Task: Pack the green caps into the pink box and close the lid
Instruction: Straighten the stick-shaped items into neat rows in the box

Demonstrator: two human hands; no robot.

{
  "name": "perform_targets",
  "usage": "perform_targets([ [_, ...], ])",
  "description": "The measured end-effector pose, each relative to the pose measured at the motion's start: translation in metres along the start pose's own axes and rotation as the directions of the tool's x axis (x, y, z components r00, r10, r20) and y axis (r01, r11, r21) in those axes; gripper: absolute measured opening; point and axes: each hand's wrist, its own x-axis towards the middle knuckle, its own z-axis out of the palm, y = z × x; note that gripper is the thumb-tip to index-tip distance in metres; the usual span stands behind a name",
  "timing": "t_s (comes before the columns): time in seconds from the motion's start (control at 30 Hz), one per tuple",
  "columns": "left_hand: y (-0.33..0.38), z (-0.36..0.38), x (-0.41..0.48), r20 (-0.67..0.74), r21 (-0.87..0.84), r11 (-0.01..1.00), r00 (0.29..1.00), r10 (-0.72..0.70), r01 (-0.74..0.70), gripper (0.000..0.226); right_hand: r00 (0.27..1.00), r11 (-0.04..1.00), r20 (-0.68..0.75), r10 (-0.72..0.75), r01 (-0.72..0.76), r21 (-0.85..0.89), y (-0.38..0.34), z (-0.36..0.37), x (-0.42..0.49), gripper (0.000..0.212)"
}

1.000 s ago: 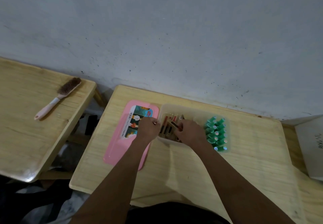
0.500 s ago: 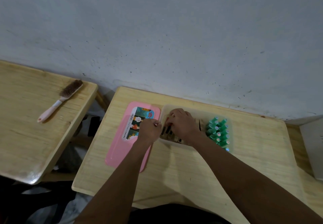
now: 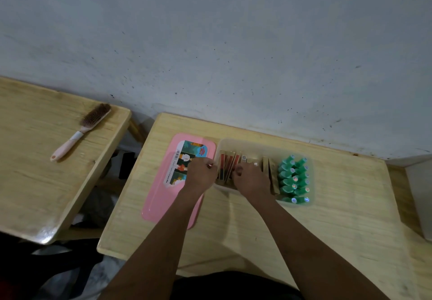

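While both hands sit near the middle of the frame, the left hand (image 3: 203, 173) is curled with its fingers drawn together at the left rim of the translucent box (image 3: 261, 146), pinching something too small to make out. The right hand (image 3: 251, 178) reaches into the box, fingers bent down onto the upright packets (image 3: 228, 167); whether it grips one I cannot tell. Green caps (image 3: 295, 178) fill the box's right end, and the pink lid (image 3: 161, 196) lies flat on the counter (image 3: 346, 220) just left of it.
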Motion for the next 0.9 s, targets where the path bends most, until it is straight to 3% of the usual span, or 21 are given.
perform_targets([
  [0.2,0.001,0.001,-0.001,-0.007,-0.006,1.0,1.0,-0.024,0.024,0.033,0.996,0.997,0.059,0.069,-0.067,-0.031,-0.013,0.006,0.013,0.022],
  [0.5,0.0,0.001,-0.001,0.014,0.011,1.0,1.0,-0.017,0.017,0.031,0.977,0.997,0.203,-0.062,0.053,0.049,-0.002,0.002,0.022,0.025],
  [0.9,0.004,-0.001,-0.003,-0.003,0.021,0.999,1.0,-0.027,0.027,0.032,0.984,0.997,0.181,-0.007,-0.007,0.074,-0.005,0.009,0.016,0.016],
])
